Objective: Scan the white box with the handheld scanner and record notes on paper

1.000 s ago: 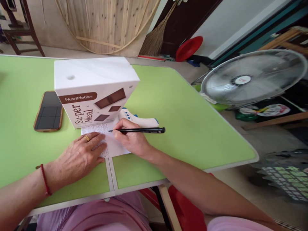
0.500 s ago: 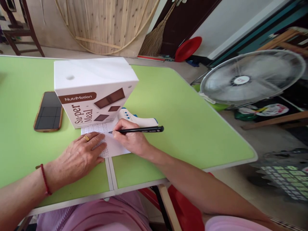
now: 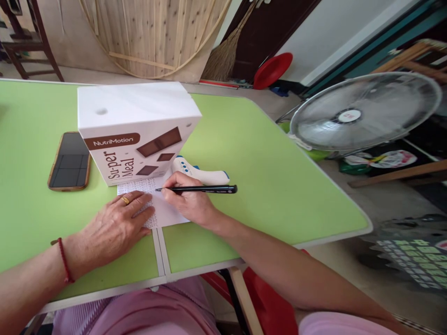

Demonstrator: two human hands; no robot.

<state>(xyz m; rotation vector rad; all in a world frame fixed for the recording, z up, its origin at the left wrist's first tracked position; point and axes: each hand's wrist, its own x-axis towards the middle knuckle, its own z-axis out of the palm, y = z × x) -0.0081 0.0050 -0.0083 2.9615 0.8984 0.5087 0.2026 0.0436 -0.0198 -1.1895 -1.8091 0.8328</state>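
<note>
My right hand grips a black pen, its tip at the sheet of white paper beside rows of dense handwriting. Flat on the paper's left part rests my left hand, fingers stretched out and covering some of the writing. A gold ring and a red cord bracelet are on that hand and wrist. Just behind the paper stands a white box printed "NutriMotion Su-per Meal". A white and blue handheld device, seemingly an infrared thermometer, lies right of the box, partly hidden by my right hand.
The green folding table has a seam near my hands. A phone lies left of the box. An electric fan stands beyond the table's right edge. Behind are a broom, a red basin and a round wooden board.
The pen tip has shifted very slightly left and up on the paper, with my right hand. My left hand, the box and the phone stay in place.
</note>
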